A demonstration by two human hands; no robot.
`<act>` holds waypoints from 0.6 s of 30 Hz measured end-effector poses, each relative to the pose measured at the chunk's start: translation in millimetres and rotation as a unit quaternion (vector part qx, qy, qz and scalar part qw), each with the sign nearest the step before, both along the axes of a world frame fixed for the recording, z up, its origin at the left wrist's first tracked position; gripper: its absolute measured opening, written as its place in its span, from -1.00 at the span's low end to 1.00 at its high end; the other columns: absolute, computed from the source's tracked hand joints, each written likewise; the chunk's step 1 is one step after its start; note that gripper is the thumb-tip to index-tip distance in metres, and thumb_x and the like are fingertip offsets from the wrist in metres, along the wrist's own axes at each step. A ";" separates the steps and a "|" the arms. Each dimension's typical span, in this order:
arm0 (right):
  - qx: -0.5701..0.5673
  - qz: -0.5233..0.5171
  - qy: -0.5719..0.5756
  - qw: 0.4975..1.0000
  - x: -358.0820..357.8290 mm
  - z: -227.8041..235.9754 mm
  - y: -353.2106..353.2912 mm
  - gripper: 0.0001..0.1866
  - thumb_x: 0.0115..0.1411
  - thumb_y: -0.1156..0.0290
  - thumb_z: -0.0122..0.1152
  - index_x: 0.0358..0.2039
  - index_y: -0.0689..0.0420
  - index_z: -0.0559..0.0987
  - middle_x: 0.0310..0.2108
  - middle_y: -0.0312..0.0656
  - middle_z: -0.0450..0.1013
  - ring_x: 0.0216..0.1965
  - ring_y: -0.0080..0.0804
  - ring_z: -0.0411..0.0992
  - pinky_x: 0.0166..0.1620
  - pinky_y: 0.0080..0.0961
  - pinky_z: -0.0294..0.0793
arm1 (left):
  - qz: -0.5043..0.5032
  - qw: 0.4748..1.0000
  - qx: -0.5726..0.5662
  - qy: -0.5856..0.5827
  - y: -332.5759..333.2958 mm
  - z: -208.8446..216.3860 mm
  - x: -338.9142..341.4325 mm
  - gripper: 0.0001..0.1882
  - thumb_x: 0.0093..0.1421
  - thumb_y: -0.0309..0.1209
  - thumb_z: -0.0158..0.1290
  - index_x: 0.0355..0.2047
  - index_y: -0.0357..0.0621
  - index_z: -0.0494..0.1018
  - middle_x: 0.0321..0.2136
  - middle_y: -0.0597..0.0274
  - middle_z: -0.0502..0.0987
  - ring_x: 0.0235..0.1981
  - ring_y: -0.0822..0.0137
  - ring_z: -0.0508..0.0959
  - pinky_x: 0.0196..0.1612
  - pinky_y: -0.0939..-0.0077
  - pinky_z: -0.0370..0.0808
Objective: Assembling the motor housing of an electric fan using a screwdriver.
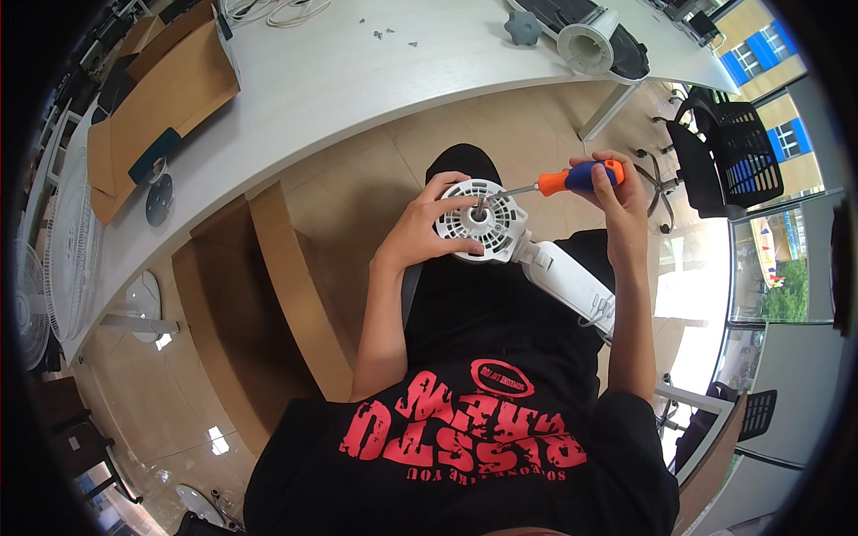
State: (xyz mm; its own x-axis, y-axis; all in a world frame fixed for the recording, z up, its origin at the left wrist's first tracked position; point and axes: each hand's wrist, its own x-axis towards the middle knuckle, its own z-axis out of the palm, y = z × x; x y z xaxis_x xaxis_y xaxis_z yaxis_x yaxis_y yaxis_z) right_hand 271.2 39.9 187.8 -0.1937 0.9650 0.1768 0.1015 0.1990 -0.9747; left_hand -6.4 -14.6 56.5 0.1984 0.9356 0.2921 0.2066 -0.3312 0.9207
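Observation:
A white fan motor housing (502,225) with a round slotted face and a metal shaft in its middle rests over my lap. My left hand (416,225) grips it from the left, fingers spread around its rim. From its right side a white fan neck (565,279) runs down toward my right forearm, with a thin cable loop near its end. In my right hand (624,195) is an orange and blue screwdriver (556,182), held by its handle. Its shank points left, and the tip is close to the shaft; whether it touches cannot be made out.
A white table (340,85) curves ahead, bearing a cardboard box (170,134), a grey knob (523,29), a white tubular part (587,49) and small metal bits (378,35). Fan grilles (67,241) stand far left. An open carton (299,277) sits left of my legs; a black chair (715,156) is right.

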 end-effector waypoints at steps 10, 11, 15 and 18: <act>0.129 0.034 -0.242 0.961 -41.9 44.8 2.0 -0.67 0.37 0.37 0.39 0.07 0.14 0.54 -0.28 -0.09 0.63 -0.18 -0.39 0.67 -0.09 -0.45 0.66 | -0.004 1.000 0.002 0.005 1.1 -1.6 0.5 -0.29 -0.20 -0.23 0.60 0.04 -0.04 0.69 0.29 0.10 0.40 0.32 0.02 0.45 0.35 0.12 0.40; 0.161 0.055 -0.255 0.952 -51.1 49.6 1.6 -0.67 0.33 0.32 0.40 0.04 0.10 0.55 -0.29 -0.05 0.61 -0.22 -0.24 0.67 -0.14 -0.35 0.64 | -0.004 1.000 0.000 0.009 1.3 -2.5 0.4 -0.29 -0.20 -0.23 0.60 0.04 -0.04 0.69 0.29 0.10 0.40 0.32 0.02 0.45 0.35 0.12 0.40; 0.283 0.080 -0.368 0.882 -84.1 59.5 0.6 -0.67 0.31 0.20 0.36 -0.06 0.13 0.54 -0.23 -0.03 0.64 -0.22 0.05 0.60 -0.15 -0.11 0.54 | 0.001 0.999 0.030 0.021 4.1 -5.0 0.7 -0.26 -0.18 -0.15 0.61 0.08 0.04 0.67 0.30 0.17 0.40 0.28 0.03 0.49 0.30 0.12 0.47; 0.278 0.109 -0.382 0.875 -92.9 63.7 1.7 -0.69 0.31 0.23 0.36 -0.08 0.14 0.54 -0.24 -0.03 0.63 -0.22 0.05 0.59 -0.15 -0.10 0.54 | -0.002 0.999 0.030 0.015 4.4 -5.2 1.0 -0.26 -0.18 -0.24 0.60 0.09 0.03 0.67 0.29 0.15 0.41 0.30 0.04 0.47 0.33 0.10 0.43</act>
State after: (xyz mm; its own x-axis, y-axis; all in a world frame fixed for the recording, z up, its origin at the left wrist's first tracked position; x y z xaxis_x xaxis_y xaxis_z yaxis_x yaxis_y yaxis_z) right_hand 178.2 41.6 251.5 -0.6288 0.6961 0.3465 0.5809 0.7168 -0.3858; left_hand -5.4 -10.2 51.3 0.2121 0.9154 0.3421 0.2328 -0.3874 0.8920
